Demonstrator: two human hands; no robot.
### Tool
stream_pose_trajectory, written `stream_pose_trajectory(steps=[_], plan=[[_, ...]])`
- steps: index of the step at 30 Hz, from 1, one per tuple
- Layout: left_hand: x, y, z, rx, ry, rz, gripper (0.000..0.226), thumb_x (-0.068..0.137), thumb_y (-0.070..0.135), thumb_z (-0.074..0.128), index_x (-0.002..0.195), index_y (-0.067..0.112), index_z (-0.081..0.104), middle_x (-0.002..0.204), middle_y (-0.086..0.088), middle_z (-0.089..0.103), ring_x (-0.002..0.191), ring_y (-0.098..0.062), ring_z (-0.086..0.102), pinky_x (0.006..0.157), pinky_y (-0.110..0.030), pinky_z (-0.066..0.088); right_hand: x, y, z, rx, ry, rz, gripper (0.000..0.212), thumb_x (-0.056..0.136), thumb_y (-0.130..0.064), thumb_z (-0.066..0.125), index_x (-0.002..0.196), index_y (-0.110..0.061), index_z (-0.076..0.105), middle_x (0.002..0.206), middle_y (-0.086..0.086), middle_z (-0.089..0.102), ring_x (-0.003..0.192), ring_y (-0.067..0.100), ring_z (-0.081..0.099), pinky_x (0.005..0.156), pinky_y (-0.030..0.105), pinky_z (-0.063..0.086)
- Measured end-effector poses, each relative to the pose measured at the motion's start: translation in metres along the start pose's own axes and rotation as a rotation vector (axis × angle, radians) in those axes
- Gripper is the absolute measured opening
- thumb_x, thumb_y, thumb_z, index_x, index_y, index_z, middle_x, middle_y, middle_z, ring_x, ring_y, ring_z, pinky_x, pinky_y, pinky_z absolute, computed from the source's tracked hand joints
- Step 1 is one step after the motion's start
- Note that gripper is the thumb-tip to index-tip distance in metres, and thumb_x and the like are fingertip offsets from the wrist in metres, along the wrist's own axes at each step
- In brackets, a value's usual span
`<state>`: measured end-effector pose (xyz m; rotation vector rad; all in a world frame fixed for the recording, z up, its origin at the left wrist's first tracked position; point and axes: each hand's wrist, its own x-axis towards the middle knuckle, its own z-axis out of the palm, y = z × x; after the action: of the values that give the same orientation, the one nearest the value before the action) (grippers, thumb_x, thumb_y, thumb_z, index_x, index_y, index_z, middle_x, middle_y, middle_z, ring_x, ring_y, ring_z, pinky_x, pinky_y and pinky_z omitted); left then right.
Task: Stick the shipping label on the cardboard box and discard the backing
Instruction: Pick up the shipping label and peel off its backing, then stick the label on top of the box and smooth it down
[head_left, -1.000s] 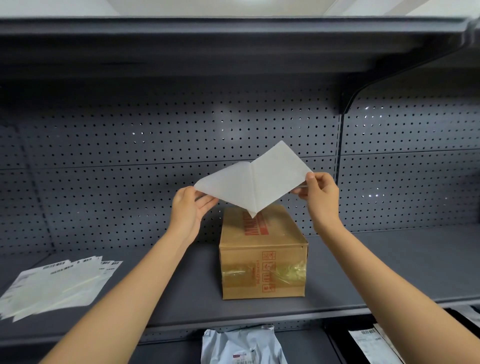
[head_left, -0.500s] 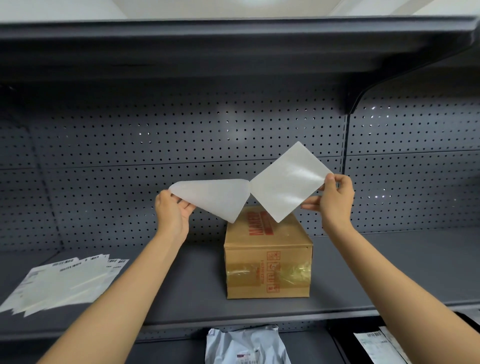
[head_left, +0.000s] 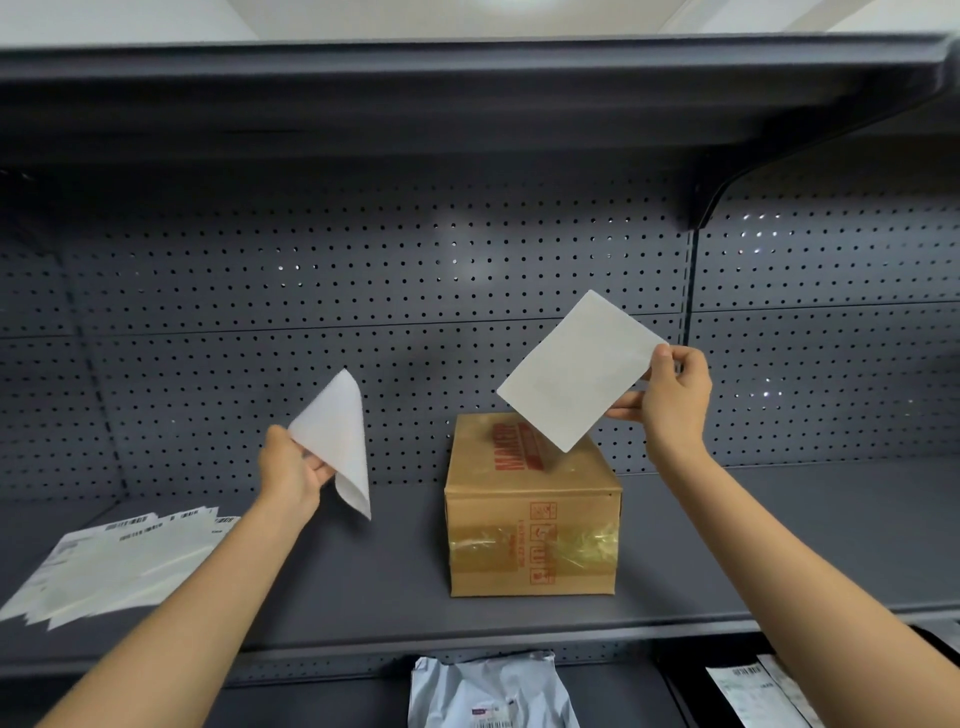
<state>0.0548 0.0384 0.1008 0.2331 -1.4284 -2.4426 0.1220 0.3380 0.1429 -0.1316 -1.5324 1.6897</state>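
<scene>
Fingers (head_left: 631, 413) of the right hand (head_left: 672, 400) are pinched shut on the right-hand corner of the shipping label (head_left: 582, 370), thumb on the near face at the top edge and the other fingers behind it; the sheet hangs tilted like a diamond, its lowest corner over the top of the cardboard box (head_left: 532, 512) without touching it. Only a blank pale face of the label shows. The left hand (head_left: 291, 467), left of the box and well apart from the label, has its fingers closed on the lower left edge of the backing (head_left: 337, 441), a white sheet that curls into a cone shape with its point rising above the hand and a lower corner drooping past the fingertips.

Nearest, below the box on a lower level, lie a grey poly mailer (head_left: 488, 691) and, to the right, some printed papers (head_left: 758, 691). The box stands on the grey shelf (head_left: 779, 530), taped across its front, with red print on its top and front. Left of the box on the same shelf lies a fanned stack of labels (head_left: 119, 561). Behind the box rises the perforated back panel (head_left: 363, 291).
</scene>
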Motion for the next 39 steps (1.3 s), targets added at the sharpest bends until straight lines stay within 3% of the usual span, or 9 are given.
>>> stream_pose_trajectory(steps=[4,9,12,16,25,28,31,32,39], plan=[[0.008,-0.022,-0.012,0.151,-0.037,-0.128,0.029,0.095,0.016,0.020,0.082,0.008,0.046,0.097,-0.013,0.055,0.069,-0.019,0.052,0.084,-0.039,0.042,-0.004,0.001,0.004,-0.002,-0.021,-0.004,0.015,0.098,-0.022,0.031,0.102,-0.013,0.042,0.065,0.002,0.058,0.033,0.011,0.058,0.048,0.038,0.057],[0.020,-0.044,-0.023,0.312,-0.108,-0.201,0.024,0.096,0.012,0.023,0.102,0.001,0.043,0.108,-0.018,0.051,0.069,-0.023,0.054,0.058,-0.034,0.047,-0.005,0.003,0.007,-0.024,-0.026,-0.010,0.016,0.098,-0.023,0.032,0.102,-0.012,0.043,0.065,0.001,0.058,0.033,0.011,0.058,0.040,0.031,0.055],[0.029,-0.049,-0.030,0.442,-0.151,-0.223,0.024,0.096,0.011,0.029,0.104,-0.001,0.047,0.097,-0.018,0.058,0.066,-0.026,0.061,0.041,-0.026,0.054,-0.004,0.004,0.008,-0.028,-0.025,-0.012,0.016,0.098,-0.024,0.032,0.102,-0.012,0.043,0.064,0.001,0.058,0.033,0.011,0.057,0.040,0.030,0.055],[0.038,-0.055,-0.036,0.591,-0.148,-0.229,0.022,0.095,0.012,0.034,0.084,0.005,0.051,0.075,-0.012,0.056,0.035,-0.016,0.062,0.033,-0.022,0.049,-0.004,0.008,0.007,-0.030,-0.026,-0.008,0.016,0.098,-0.025,0.032,0.101,-0.013,0.042,0.063,0.002,0.058,0.034,0.013,0.057,0.045,0.035,0.056],[0.046,-0.062,-0.045,1.061,-0.150,0.004,0.026,0.091,0.010,0.037,0.108,0.003,0.056,0.070,-0.013,0.057,0.044,-0.021,0.045,0.026,-0.015,0.035,-0.004,0.008,0.014,-0.042,-0.027,-0.010,0.016,0.098,-0.024,0.031,0.101,-0.013,0.043,0.062,0.001,0.058,0.033,0.013,0.057,0.046,0.035,0.055],[0.044,-0.055,-0.042,1.198,-0.128,0.157,0.026,0.089,0.010,0.040,0.107,0.005,0.059,0.086,-0.018,0.063,0.054,-0.027,0.054,0.041,-0.024,0.046,-0.006,0.007,0.017,-0.036,-0.031,-0.011,0.016,0.098,-0.024,0.032,0.101,-0.012,0.042,0.064,0.001,0.058,0.033,0.012,0.057,0.044,0.034,0.054],[0.034,-0.047,-0.030,1.176,-0.100,0.308,0.027,0.088,0.008,0.044,0.110,0.004,0.060,0.109,-0.022,0.064,0.097,-0.036,0.060,0.080,-0.036,0.047,-0.008,0.005,0.019,-0.032,-0.041,-0.010,0.015,0.098,-0.024,0.032,0.101,-0.013,0.042,0.063,0.001,0.058,0.033,0.012,0.057,0.049,0.039,0.055],[0.029,-0.042,-0.021,1.130,-0.109,0.359,0.027,0.089,0.008,0.044,0.112,0.004,0.059,0.112,-0.020,0.063,0.105,-0.034,0.057,0.085,-0.035,0.043,-0.008,0.004,0.020,-0.032,-0.044,-0.011,0.015,0.098,-0.024,0.032,0.100,-0.013,0.041,0.063,0.002,0.057,0.033,0.012,0.057,0.050,0.041,0.056],[-0.045,0.005,0.066,0.701,-0.416,0.628,0.020,0.090,0.012,0.046,0.106,0.013,0.059,0.103,0.003,0.058,0.091,-0.005,0.054,0.074,-0.011,0.042,-0.019,0.003,0.035,-0.003,-0.076,-0.001,0.015,0.099,-0.024,0.029,0.100,-0.013,0.040,0.068,0.001,0.059,0.034,0.015,0.058,0.053,0.045,0.056]])
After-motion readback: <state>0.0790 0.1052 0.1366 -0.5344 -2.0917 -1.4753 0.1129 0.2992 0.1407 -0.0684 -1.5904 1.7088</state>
